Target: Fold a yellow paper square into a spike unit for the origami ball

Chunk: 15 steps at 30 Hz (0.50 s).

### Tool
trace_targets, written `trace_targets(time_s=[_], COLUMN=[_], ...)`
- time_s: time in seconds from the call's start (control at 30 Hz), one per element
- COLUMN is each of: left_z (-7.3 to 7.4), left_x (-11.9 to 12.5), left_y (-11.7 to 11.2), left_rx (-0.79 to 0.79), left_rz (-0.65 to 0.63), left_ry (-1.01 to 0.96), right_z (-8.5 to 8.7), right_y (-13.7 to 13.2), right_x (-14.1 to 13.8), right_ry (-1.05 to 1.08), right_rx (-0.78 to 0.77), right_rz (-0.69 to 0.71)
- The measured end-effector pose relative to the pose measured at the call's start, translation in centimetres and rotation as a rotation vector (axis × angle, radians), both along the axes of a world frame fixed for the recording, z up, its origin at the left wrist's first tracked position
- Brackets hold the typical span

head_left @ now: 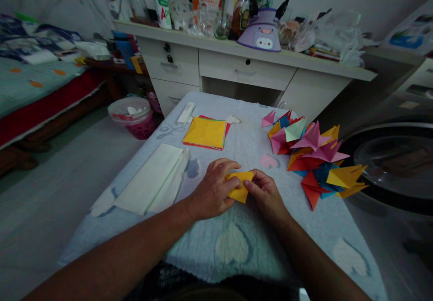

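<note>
Between my two hands is a small folded piece of yellow origami paper [242,193], just above the cloth-covered table [233,247]. My left hand [216,188] grips its left side, with the fingers bent over it. The thumb and fingers of my right hand [265,193] pinch its right edge. Beyond my hands lies a stack of square paper [204,132], yellow on top with red and green edges showing. To the right sits a pile of folded paper cranes [313,136] in pink, red, blue and yellow.
A folded white cloth or paper [152,179] lies left of my hands, and a small white box-like object [186,114] is by the stack. Behind stands a white desk [243,69] with jars and bags. A pink bin [142,127] and front-loading washing machine [389,157] flank the table.
</note>
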<state>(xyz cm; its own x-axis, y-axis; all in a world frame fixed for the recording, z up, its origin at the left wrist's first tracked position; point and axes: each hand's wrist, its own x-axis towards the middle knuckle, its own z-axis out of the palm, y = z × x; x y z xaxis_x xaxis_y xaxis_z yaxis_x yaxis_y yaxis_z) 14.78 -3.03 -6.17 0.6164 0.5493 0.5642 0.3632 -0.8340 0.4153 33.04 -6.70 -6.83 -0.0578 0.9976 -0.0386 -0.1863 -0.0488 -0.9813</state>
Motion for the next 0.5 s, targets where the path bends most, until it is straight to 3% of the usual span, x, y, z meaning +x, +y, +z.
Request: trace_targets(time_s=[0.13, 0.3, 0.4, 0.5], left_z=[0.3, 0.4, 0.2, -0.1], left_x=[-0.2, -0.2, 0.0, 0.2], left_y=[0.2, 0.8, 1.1, 1.1], left_rx=[-0.282, -0.645, -0.799, -0.903], left_rz=[-0.084, 0.032, 0.000, -0.033], left_ry=[-0.117, -0.279, -0.289, -0.423], right_z=[-0.1, 0.2, 0.1, 0.0], right_y=[0.2, 0.2, 0.2, 0.3], right_x=[0.2, 0.1, 0.1, 0.2], right_ry=[0.043, 0.042, 0.019, 0.014], right_rx=[0.027, 0.039, 0.060, 0.073], right_rz=[-0.102, -0.128, -0.122, -0.097])
